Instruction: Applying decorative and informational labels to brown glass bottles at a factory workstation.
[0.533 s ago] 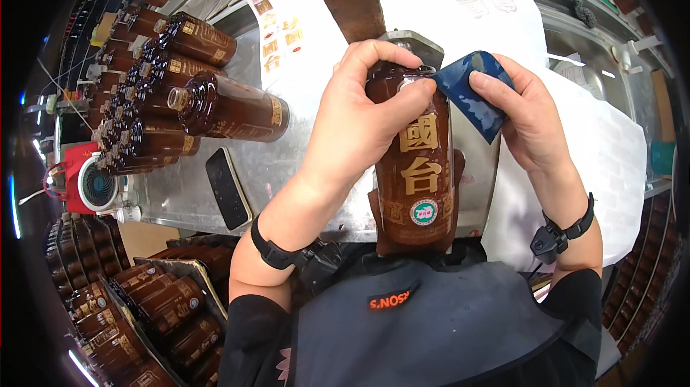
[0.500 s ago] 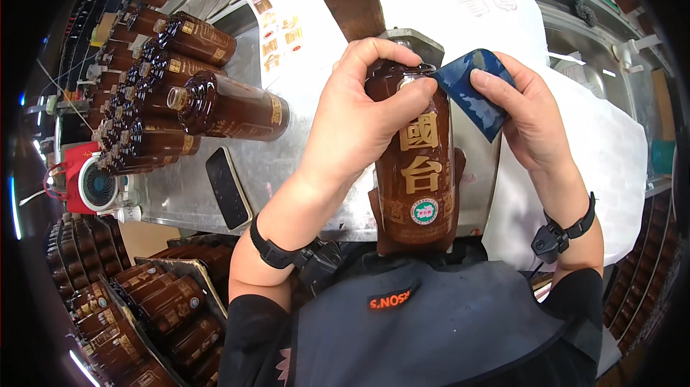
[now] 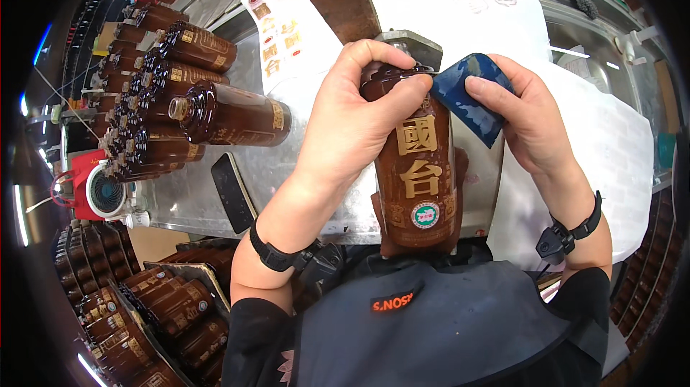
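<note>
A brown glazed bottle point(image 3: 417, 225) with raised gold characters and a round green-and-white sticker lies in front of me, its base toward my body. My left hand point(image 3: 363, 103) curls round its shoulder, thumb and forefinger pressed near the neck end. Between thumb and fingers, my right hand point(image 3: 528, 110) pinches a blue flexible scraper-like sheet point(image 3: 471, 96) with whitish smears. One corner of that sheet reaches the bottle's shoulder close to my left fingertips. The bottle's neck is mostly hidden behind my left hand.
Several brown bottles point(image 3: 205, 48) stand left, one nearer bottle point(image 3: 248, 115) among them. A phone point(image 3: 233, 193) lies on the metal table point(image 3: 190, 204). A sheet of gold decals point(image 3: 277, 31) is beyond it. A small fan point(image 3: 106, 191) and crated bottles point(image 3: 180, 308) sit at left.
The view has shifted slightly. The blue sheet has turned a little in my right hand and lies flatter, while my left hand keeps its hold on the bottle.
</note>
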{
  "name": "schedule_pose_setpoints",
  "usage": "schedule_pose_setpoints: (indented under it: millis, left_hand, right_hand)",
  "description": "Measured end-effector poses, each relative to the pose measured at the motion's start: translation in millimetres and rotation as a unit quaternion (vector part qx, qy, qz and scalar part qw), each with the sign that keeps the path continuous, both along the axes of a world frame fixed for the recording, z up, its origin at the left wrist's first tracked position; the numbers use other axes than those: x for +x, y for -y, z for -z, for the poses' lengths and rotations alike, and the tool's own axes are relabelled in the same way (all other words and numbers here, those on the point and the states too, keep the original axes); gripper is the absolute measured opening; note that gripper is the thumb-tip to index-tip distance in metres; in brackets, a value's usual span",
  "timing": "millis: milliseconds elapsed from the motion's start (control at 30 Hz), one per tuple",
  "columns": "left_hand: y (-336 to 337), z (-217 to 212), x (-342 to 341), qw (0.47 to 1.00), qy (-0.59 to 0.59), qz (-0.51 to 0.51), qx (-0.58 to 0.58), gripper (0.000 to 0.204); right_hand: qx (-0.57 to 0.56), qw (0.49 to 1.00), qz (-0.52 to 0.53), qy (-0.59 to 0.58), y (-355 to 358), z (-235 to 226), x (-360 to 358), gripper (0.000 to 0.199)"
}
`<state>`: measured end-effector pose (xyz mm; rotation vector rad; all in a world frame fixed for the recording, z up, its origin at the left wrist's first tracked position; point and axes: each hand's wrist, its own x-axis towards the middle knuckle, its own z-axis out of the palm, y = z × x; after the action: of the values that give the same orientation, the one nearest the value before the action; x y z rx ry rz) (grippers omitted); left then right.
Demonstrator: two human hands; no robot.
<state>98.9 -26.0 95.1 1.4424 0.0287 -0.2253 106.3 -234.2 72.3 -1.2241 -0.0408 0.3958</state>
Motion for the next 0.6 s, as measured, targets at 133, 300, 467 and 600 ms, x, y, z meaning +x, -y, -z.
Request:
schedule_pose_setpoints:
  millis: [133,300,467,600]
  left_hand:
    - [-2.8,-3.1,-0.8,1.0,0.004,0.016,0.018,0.022]
    - [-6.5,-6.5,-0.1,0.997,-0.038,0.02,-0.07,0.027]
    - [-2.9,-2.2,0.8,0.997,-0.031,0.002,-0.071,0.024]
    - [1.5,-1.3,0.5,1.0,0.002,-0.008,0.013,0.023]
  right_hand:
    - [-0.009,1.0,0.007,0.001,3.2,-4.3,1.6,0.026]
    - [-0.016,0.999,0.027,0.007,7.0,-2.6,1.3,0.026]
    - [-0.008,0.999,0.033,0.008,3.6,-6.3,0.0,0.025]
    - [-0.008,0.999,0.031,0.005,3.6,-4.8,0.5,0.025]
